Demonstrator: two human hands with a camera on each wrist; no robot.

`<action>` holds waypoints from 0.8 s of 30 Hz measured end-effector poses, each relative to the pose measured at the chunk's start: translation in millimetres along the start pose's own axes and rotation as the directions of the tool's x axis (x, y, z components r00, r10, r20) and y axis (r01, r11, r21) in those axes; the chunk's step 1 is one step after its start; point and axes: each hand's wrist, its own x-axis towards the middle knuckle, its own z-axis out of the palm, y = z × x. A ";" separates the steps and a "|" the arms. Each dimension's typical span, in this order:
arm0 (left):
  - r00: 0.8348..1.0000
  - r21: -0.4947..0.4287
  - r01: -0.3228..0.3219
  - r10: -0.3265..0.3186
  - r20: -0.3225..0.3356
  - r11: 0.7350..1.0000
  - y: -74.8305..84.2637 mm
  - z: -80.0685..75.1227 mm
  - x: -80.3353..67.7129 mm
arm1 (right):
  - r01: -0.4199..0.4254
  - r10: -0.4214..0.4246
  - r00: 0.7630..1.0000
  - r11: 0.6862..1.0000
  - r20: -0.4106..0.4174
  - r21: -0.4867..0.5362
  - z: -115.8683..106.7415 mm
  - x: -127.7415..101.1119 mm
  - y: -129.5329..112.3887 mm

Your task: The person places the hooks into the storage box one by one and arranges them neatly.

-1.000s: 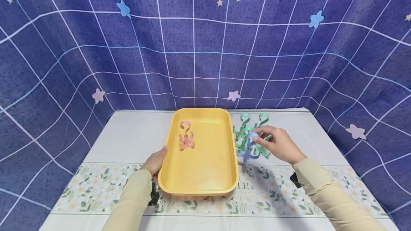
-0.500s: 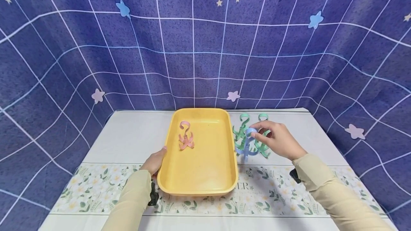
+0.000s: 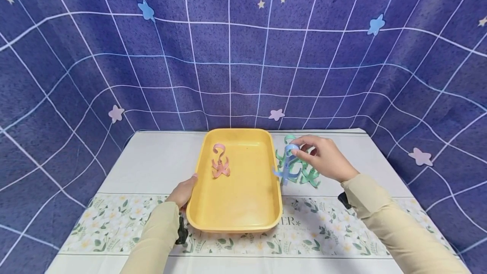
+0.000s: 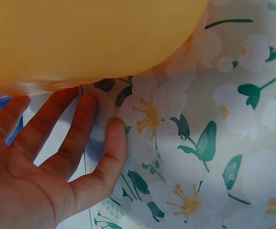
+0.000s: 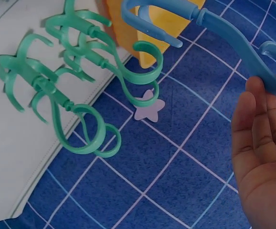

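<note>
My right hand (image 3: pixel 323 155) pinches the curled top of a blue hanging hook (image 3: pixel 287 166) between thumb and fingers. This hook hangs with its prongs down, just right of the yellow tray (image 3: pixel 243 229) and in front of several green hanging hooks (image 3: pixel 310 176) lying on the table. In the right wrist view, the blue hook (image 5: pixel 224 33) passes above the fingertips, its prongs near a corner of the tray. My left hand (image 3: pixel 183 191) holds the tray's left side, thumb at the rim; in the left wrist view the fingertips touch it from below. A pink hanging hook (image 3: pixel 221 166) lies inside the tray.
A white cloth with a floral band (image 3: pixel 125 219) covers the table (image 3: pixel 152 155). Behind and at both sides hangs a dark blue grid-patterned curtain (image 3: pixel 243 75) with stars. A dark strap device sits on each wrist.
My right hand has moved left and up with the blue hook, toward the tray's right rim, uncovering more of the lower green hook. My left hand and the tray have stayed in place.
</note>
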 end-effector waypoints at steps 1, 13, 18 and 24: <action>1.000 0.002 0.002 -0.002 0.001 1.000 0.4 0.0 -0.4 | 0.002 -0.002 1.000 1.000 -0.002 0.000 0.0 1.2 -0.8; 0.999 0.004 0.033 -0.033 0.001 0.999 1.6 -0.8 -1.2 | -0.001 0.001 1.000 1.000 0.006 0.007 3.0 13.5 -10.3; 0.999 -0.015 0.035 -0.035 -0.001 0.999 1.1 -0.2 -1.1 | -0.016 0.016 1.000 1.000 0.007 0.005 4.6 18.1 -12.9; 0.999 0.000 0.032 -0.032 -0.005 0.999 1.1 0.1 -1.6 | -0.016 0.016 1.000 1.000 0.010 0.012 7.2 22.6 -15.0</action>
